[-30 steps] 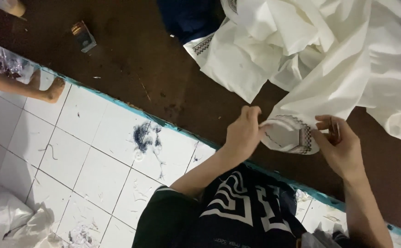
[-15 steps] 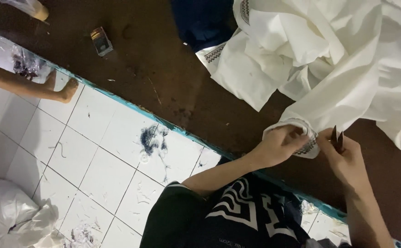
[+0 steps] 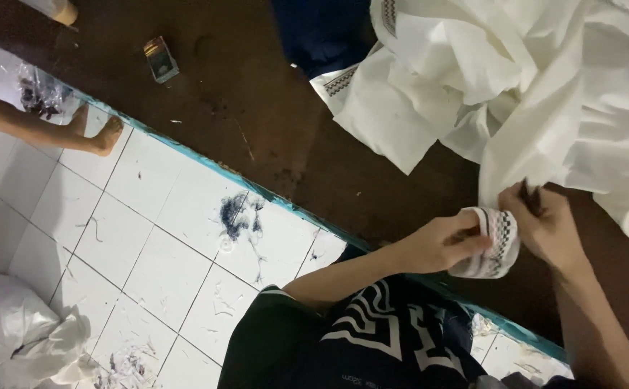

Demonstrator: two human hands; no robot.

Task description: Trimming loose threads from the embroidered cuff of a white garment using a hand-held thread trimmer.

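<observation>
- Gripping the patterned cuff (image 3: 493, 245) of a white garment (image 3: 545, 94) w/ both hands — cuff sits at the near edge of the dark brown table (image 3: 257, 108), just past the teal rim.
- Left hand (image 3: 440, 245): fingers closed round the cuff from the left side, pinching the rolled fabric tight.
- Right hand (image 3: 545, 227): closed too, on the cuff's right edge; a small dark tool (image 3: 530, 198) pokes up betw. the fingers, prob. a thread snipper, too small to tell for sure.
- Rest of garment lies heaped & crumpled across the upper right of the table, another black-and-white trim band (image 3: 339, 81) showing at its left corner.
- How far along, judging by what shows: cuff is turned up & under the tool, so trimming looks mid-way on this one part; most of the cloth lies bunched & unhandled, so plenty seems left.
- Thread scraps (image 3: 239, 216) on the white tiled floor (image 3: 149, 238) — suggests some snipping is done already.
- Elsewhere: small box (image 3: 160, 59) on the table far left, dark blue cloth (image 3: 321, 32) at top, another person's bare foot (image 3: 102, 133) on the tiles, white bag (image 3: 12, 338) bottom left.
</observation>
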